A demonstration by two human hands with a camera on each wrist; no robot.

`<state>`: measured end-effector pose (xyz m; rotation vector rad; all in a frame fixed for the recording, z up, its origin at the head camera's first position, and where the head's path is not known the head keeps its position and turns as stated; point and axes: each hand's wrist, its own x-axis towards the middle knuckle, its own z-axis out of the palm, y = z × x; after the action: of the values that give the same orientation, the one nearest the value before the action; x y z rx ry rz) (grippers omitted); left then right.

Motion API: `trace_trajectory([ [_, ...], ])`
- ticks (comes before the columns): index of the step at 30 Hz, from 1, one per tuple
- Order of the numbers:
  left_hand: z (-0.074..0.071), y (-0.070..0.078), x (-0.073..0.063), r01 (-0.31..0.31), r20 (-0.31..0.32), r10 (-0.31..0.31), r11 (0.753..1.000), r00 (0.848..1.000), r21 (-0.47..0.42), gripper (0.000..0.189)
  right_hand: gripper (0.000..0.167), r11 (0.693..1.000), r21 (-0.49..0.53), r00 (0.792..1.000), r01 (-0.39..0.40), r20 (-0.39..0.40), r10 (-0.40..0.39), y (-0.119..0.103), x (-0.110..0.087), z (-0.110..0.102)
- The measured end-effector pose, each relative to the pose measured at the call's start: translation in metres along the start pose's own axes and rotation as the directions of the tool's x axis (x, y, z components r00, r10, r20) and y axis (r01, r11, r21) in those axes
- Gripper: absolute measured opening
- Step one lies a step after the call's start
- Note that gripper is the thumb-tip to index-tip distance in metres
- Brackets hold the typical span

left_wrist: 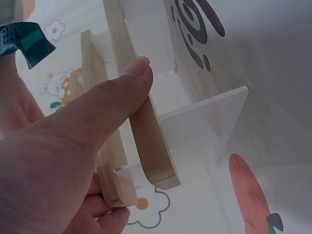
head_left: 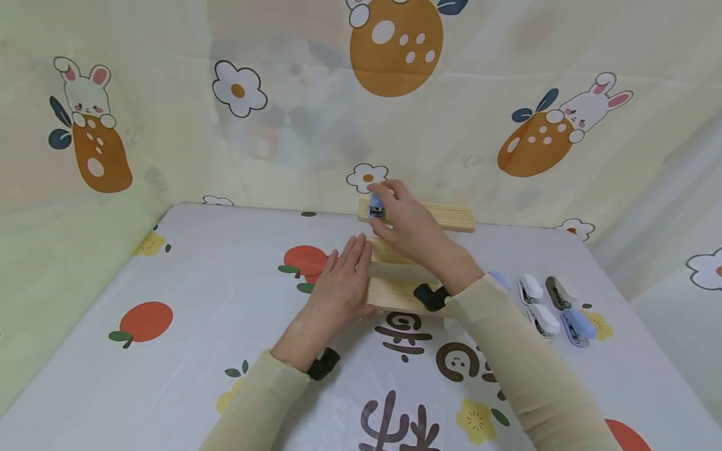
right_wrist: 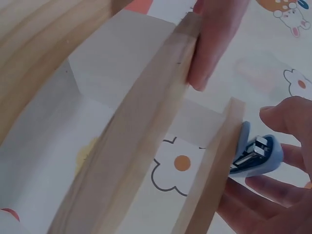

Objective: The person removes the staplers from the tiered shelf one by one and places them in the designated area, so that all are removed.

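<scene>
A stepped rack of pale wooden boards (head_left: 408,299) on translucent side panels (left_wrist: 204,126) stands on the table. My left hand (head_left: 344,282) lies against its left end, fingers straight along the boards and thumb (left_wrist: 117,95) pressing the front board. At the left end of the top board (head_left: 445,217) my right hand (head_left: 408,222) holds a small blue stapler (head_left: 375,207) with bent fingers. The stapler's metal nose faces toward me, and in the right wrist view the stapler (right_wrist: 256,155) overlaps the board's edge.
To the right of the rack lie several mini staplers: white ones (head_left: 544,321), a dark-and-pale one (head_left: 558,292) and a blue one (head_left: 579,327). Another blue piece (head_left: 499,280) is partly hidden by my right sleeve. A printed curtain (head_left: 304,138) hangs behind the patterned tablecloth (head_left: 186,363).
</scene>
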<state>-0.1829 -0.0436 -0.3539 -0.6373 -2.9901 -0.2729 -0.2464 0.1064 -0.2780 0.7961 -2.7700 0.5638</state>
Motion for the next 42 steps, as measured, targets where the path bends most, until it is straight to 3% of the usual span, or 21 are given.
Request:
trace_trajectory([
  [13, 0.0, -0.002, 0.0, 0.015, 0.023, -0.015, 1.0, 1.0, -0.015, 0.126, 0.039, 0.994, -0.101, 0.997, -0.036, -0.069, 0.029, -0.007, 0.01, 0.007],
  [21, -0.001, -0.001, 0.001, 0.014, 0.02, -0.014, 1.0, 1.0, -0.006, 0.125, 0.032, 0.996, -0.074, 0.994, -0.053, -0.097, 0.046, -0.006, 0.011, 0.008],
  [36, 0.0, -0.001, 0.001, 0.017, 0.014, -0.017, 1.0, 1.0, 0.006, 0.124, 0.039, 0.999, -0.036, 0.998, -0.009, -0.07, 0.006, 0.0, 0.008, 0.006],
  [42, 0.0, 0.0, 0.001, 0.008, 0.011, -0.008, 1.0, 1.0, 0.003, 0.125, 0.036, 0.999, 0.021, 0.992, 0.026, -0.124, -0.024, 0.006, 0.004, 0.005],
])
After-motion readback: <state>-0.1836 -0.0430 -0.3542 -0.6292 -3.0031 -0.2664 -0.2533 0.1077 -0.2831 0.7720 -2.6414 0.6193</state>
